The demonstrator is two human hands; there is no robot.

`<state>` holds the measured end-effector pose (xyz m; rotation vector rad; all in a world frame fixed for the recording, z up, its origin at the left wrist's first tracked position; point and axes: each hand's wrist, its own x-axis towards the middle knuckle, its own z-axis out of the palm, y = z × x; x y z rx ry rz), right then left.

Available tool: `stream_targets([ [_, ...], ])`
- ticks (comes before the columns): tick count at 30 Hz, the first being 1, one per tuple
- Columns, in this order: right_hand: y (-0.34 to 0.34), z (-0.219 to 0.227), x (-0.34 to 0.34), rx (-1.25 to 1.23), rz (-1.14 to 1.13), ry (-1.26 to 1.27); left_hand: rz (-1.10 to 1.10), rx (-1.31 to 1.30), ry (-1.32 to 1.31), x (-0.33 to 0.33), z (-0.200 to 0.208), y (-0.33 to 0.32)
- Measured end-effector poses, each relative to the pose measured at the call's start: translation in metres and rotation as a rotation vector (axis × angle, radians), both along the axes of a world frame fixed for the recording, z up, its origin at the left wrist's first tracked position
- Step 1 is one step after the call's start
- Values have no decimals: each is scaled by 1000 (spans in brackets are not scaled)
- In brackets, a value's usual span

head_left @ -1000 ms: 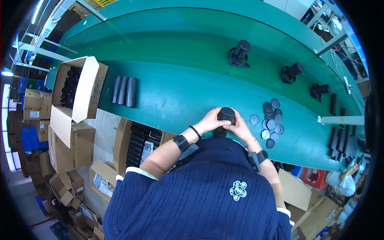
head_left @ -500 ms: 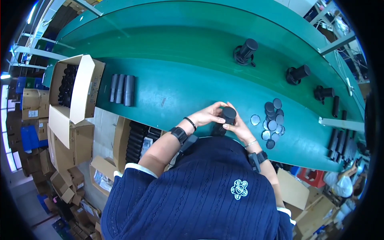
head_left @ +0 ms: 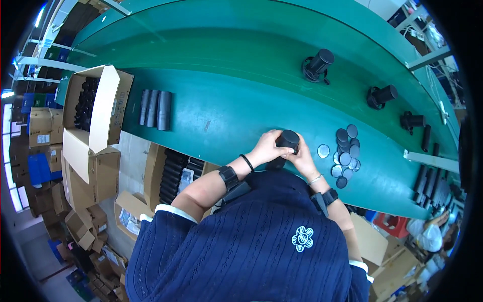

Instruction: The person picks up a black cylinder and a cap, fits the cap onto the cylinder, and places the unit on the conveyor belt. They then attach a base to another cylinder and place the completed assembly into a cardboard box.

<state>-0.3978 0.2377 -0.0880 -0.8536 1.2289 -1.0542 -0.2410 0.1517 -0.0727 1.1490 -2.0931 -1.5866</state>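
A black cylinder with a flat round top (head_left: 289, 136) stands upright near the bench's front edge, close to my body. My left hand (head_left: 266, 148) wraps its far left side, thumb across the front. My right hand (head_left: 303, 159) closes on its right side, so both hands grip it together. The cylinder's lower part is partly hidden by fingers and wrists. Just right of my right hand lies a shiny round disc (head_left: 323, 151), apart from a loose heap of black discs (head_left: 344, 159).
Three black tubes (head_left: 163, 110) lie on the green bench (head_left: 216, 95) at left, beside an open carton (head_left: 113, 108) of black parts. Three black cylinders with wider bases, one a standing cylinder (head_left: 320, 62), line the far right. More black tubes (head_left: 427, 183) lie at the right end.
My left hand has come round the cylinder more closely, its fingers now tucked behind the top. My right hand keeps its hold. The whole view has shifted slightly.
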Motion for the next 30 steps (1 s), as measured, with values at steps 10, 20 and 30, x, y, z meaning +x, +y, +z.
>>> stream_targets([
  [10, -7, 5, 3, 6, -27, -131, -96, 97, 171, 10, -20, -10],
  [20, -11, 3, 4, -90, 11, 118, 83, 117, 73, 4, 0, -5],
  [30, -9, -4, 2, -55, 9, 78, 45, 47, -51, 0, 7, -2],
])
